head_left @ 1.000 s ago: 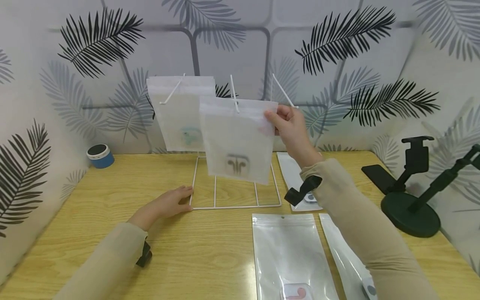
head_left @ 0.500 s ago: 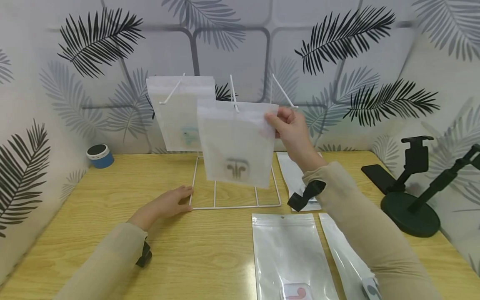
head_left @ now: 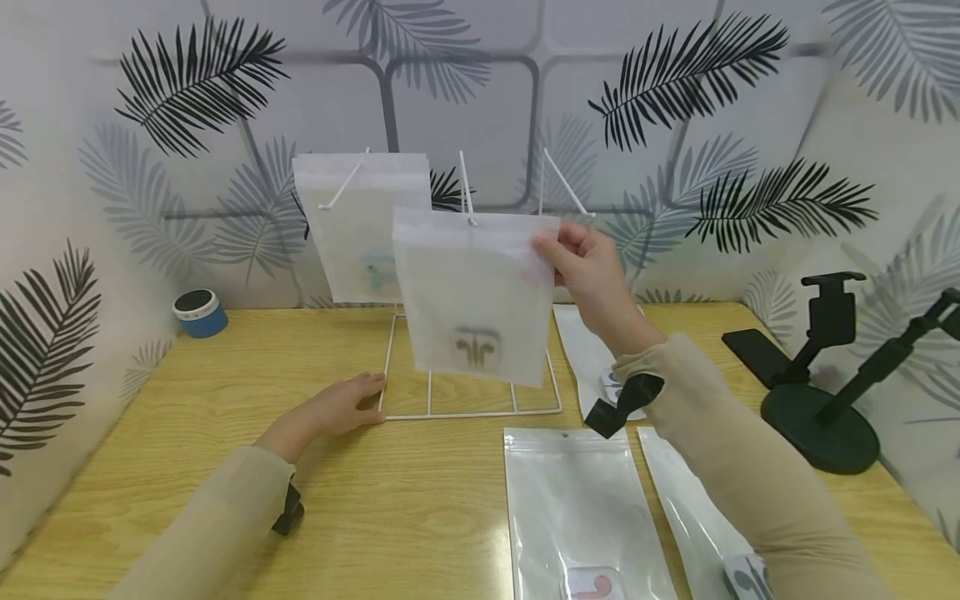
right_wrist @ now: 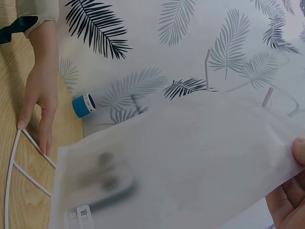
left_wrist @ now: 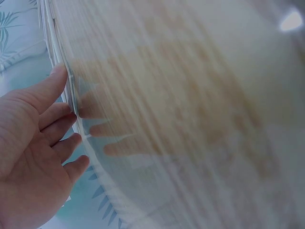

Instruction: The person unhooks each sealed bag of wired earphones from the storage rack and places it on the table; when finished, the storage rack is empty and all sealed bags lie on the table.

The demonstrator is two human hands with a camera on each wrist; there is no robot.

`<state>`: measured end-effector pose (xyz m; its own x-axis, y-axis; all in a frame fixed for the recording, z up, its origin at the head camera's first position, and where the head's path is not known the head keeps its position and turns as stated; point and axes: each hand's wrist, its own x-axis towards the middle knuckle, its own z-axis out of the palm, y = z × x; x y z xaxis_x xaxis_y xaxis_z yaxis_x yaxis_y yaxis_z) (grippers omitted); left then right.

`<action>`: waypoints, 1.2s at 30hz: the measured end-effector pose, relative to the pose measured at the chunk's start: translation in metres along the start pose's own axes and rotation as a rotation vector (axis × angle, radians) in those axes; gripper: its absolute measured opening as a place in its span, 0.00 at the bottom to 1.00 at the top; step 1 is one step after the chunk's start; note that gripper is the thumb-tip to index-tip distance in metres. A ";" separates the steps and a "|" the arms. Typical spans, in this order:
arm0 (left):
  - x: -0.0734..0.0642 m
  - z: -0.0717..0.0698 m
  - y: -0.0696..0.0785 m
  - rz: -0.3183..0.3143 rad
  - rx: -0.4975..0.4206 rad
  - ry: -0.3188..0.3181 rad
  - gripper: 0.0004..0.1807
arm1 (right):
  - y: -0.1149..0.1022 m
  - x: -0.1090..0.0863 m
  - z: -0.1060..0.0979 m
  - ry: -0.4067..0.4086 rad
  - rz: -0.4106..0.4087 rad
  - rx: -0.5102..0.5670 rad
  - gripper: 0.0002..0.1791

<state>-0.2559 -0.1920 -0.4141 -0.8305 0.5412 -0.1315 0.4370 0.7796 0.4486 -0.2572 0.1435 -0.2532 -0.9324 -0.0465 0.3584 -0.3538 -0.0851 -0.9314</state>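
My right hand [head_left: 595, 279] pinches the upper right corner of a frosted white zip bag [head_left: 468, 283]. A dark earphone-shaped picture shows through its lower part. The bag's top edge is at the tip of the middle hook [head_left: 467, 183] of a white wire rack [head_left: 472, 414]; whether the tip passes through the bag's hole I cannot tell. A second frosted zip bag [head_left: 360, 225], with a greenish shape inside, hangs from the left hook [head_left: 347, 181]. My left hand [head_left: 330, 412] touches the rack base's front left corner with thumb and fingers spread apart, as the right wrist view confirms.
Silvery zip bags lie on the table: one in front [head_left: 577, 492], one at the right [head_left: 697, 508], partly under my right sleeve, and one behind [head_left: 588, 350]. The right hook [head_left: 567, 183] bears no bag. A blue speaker [head_left: 201, 314] and a black phone stand [head_left: 821, 425] stand either side.
My right hand has come slightly down and nearer, bringing the frosted bag along; its top edge now sits lower, by the hook's tip. My left hand has stayed still.
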 end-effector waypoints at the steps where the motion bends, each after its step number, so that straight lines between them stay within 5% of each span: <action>1: 0.000 0.000 0.000 0.002 0.003 0.000 0.36 | -0.001 -0.001 0.000 -0.006 -0.004 -0.003 0.11; 12: -0.002 -0.003 0.006 -0.009 -0.002 -0.010 0.34 | -0.011 -0.011 0.000 -0.024 -0.031 0.051 0.04; 28: -0.001 -0.004 0.006 -0.019 0.019 -0.013 0.34 | -0.017 -0.036 0.005 -0.105 -0.008 -0.036 0.02; 36: 0.002 0.000 0.000 0.053 0.006 0.026 0.32 | -0.014 -0.058 0.007 -0.182 0.011 -0.051 0.04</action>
<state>-0.2575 -0.1909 -0.4140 -0.8148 0.5735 -0.0849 0.4824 0.7519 0.4493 -0.1974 0.1401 -0.2610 -0.9092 -0.2270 0.3491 -0.3510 -0.0334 -0.9358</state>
